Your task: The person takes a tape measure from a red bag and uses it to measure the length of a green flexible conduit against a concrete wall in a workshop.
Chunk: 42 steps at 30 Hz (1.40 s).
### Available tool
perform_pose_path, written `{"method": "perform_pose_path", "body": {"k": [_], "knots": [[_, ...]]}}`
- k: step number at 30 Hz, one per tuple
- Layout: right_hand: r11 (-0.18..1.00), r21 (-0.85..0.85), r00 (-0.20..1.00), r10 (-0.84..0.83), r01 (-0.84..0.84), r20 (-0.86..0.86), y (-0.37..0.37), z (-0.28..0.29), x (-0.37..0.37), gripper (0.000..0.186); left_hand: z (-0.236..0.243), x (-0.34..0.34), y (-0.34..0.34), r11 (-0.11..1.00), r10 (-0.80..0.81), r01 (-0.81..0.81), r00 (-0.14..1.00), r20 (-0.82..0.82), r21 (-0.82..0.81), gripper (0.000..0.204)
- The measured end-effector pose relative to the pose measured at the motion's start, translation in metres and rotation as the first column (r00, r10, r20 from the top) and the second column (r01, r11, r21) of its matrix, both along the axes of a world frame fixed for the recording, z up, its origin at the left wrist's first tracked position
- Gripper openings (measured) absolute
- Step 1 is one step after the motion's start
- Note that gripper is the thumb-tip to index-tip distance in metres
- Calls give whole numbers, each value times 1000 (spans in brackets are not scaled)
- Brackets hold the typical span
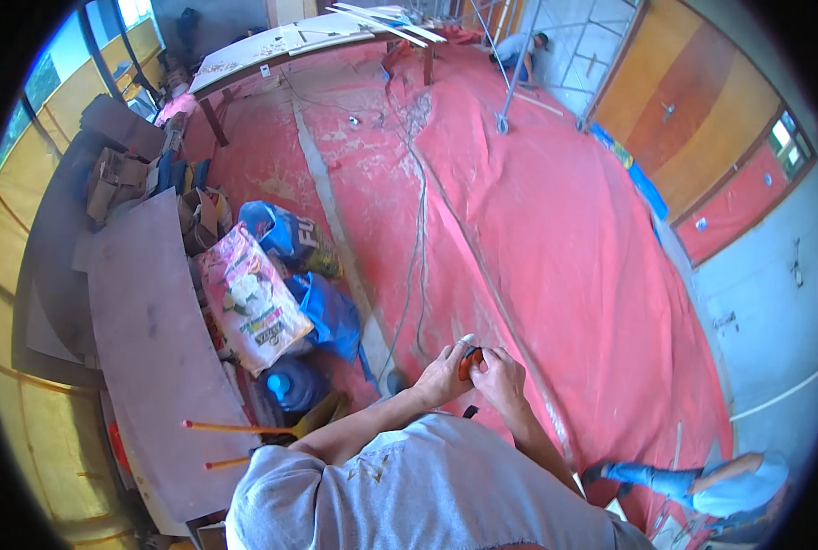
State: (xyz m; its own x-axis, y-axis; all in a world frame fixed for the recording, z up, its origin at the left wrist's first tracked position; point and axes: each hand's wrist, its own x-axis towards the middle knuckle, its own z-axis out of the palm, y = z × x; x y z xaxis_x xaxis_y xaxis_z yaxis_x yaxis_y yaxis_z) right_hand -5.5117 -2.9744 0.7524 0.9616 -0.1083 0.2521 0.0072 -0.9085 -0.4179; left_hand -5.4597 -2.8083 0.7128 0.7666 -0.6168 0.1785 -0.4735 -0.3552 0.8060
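In front of my chest, both hands meet around a small rounded orange-and-black object (469, 364), whose kind I cannot make out. My left hand (440, 379) closes on its left side, and a small white piece (466, 338) shows at those fingertips. From the other side my right hand (502, 379) grips it with bent fingers. My palms and part of the object are hidden. Beneath the hands lies a creased red floor covering (592, 302).
At left are a pink-and-white sack (253, 298), a blue bag (329, 316), a blue water jug (297, 385) and a long board (152, 339). A worktable (290, 41) stands far off. Cables (422, 229) cross the floor. One person (519, 50) crouches by scaffolding (583, 60); another (739, 483) is lower right.
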Motion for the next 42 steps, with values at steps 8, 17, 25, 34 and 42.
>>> {"method": "perform_pose_path", "body": {"k": [8, 17, 25, 34, 42], "knots": [[999, -33, 999, -35, 34, -28, -13, 14, 165, 23, 21, 166, -11, 997, -1, 12, 990, -138, 73, 105], [973, 106, 978, 206, -205, -1, 4, -20, 366, 19, -15, 331, 14, 975, 212, -205, 973, -88, 87, 104], [818, 107, 825, 558, -565, 95, 27, 1, 597, 15, 32, 506, 46, 875, 483, -474, 871, -92, 101, 106], [643, 47, 645, 764, -764, 16, 52, 34, 778, 17, 41, 653, 61, 737, 640, -675, 710, -294, -27, 99], [677, -1, 676, 734, -736, -65, 77, 46, 946, 16, 35, 824, 103, 804, 508, -588, 756, -414, -87, 105]]}}
